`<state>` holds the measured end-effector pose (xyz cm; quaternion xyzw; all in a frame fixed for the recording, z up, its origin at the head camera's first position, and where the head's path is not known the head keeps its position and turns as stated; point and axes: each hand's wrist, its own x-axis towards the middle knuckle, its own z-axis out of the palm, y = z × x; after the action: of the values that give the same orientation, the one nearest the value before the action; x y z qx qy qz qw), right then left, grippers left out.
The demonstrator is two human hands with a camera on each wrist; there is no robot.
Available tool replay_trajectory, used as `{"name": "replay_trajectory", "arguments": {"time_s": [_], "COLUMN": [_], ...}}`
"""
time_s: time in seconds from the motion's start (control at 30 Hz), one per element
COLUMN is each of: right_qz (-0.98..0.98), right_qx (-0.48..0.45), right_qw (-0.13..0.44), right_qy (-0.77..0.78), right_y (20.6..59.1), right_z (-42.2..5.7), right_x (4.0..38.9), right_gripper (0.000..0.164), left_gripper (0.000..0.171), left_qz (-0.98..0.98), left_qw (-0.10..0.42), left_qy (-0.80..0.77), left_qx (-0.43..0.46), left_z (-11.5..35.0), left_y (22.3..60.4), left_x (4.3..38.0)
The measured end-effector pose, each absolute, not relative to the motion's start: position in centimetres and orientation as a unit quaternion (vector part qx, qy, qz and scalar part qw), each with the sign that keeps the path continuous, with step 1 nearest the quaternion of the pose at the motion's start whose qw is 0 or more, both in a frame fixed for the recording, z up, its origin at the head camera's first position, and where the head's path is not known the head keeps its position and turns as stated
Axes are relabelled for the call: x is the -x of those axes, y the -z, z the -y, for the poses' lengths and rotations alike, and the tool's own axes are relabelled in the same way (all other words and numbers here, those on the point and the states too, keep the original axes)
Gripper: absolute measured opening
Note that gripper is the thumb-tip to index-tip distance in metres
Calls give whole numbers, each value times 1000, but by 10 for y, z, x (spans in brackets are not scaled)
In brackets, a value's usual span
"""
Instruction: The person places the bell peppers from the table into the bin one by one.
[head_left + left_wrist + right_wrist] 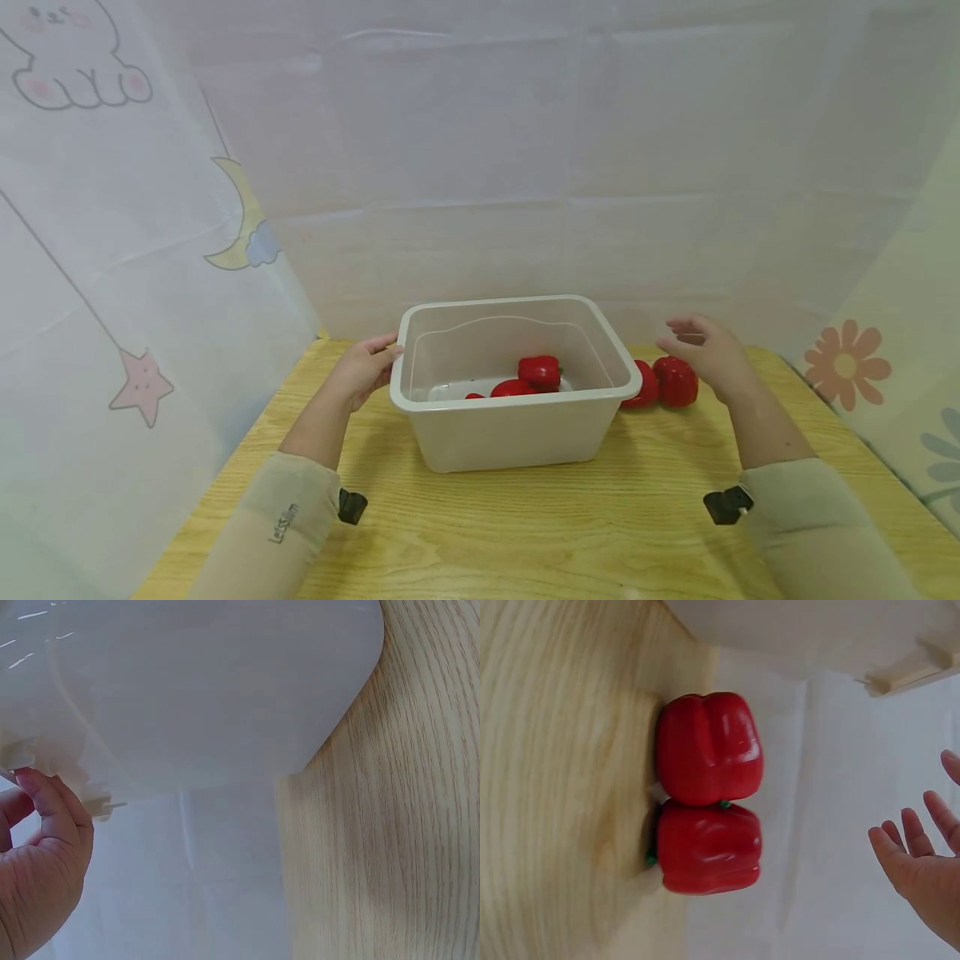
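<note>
A white plastic bin (517, 433) stands on the wooden table with red bell peppers (540, 372) inside, partly hidden by its front wall. My left hand (363, 367) holds the bin's left rim; in the left wrist view, the fingers (56, 806) curl up under the lip. To the right of the bin, two more red bell peppers (709, 748) lie side by side against each other. Over these peppers hovers my right hand (708, 350), its fingers loosely spread with nothing in them. The right wrist view shows that hand (922, 874) apart from both peppers.
The wooden table (480, 533) reaches back to a pale fabric backdrop (480, 167) close behind the bin. More printed fabric (82, 250) rises along the left side, and a flower-printed panel (900, 300) along the right.
</note>
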<state>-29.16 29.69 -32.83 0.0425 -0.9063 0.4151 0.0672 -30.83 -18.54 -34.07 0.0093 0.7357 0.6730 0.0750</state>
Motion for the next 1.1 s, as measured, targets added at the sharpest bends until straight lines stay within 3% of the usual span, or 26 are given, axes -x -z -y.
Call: {"name": "replay_trajectory", "arguments": {"time_s": [0.67,1.1], "right_qz": [893,875], "right_qx": [50,123], "right_qw": [124,90], "right_qy": [-430,-460], "right_y": [383,411], "right_z": [-321,-330], "right_x": [315,325], "right_gripper": [59,63], "left_gripper": [45,44], "left_qz": [-736,-728], "left_qw": [77,75], "left_qy": [-672,-681], "left_qx": [-11,-19], "left_z": [187,185], "left_y": [343,342], "left_x": [311,309]}}
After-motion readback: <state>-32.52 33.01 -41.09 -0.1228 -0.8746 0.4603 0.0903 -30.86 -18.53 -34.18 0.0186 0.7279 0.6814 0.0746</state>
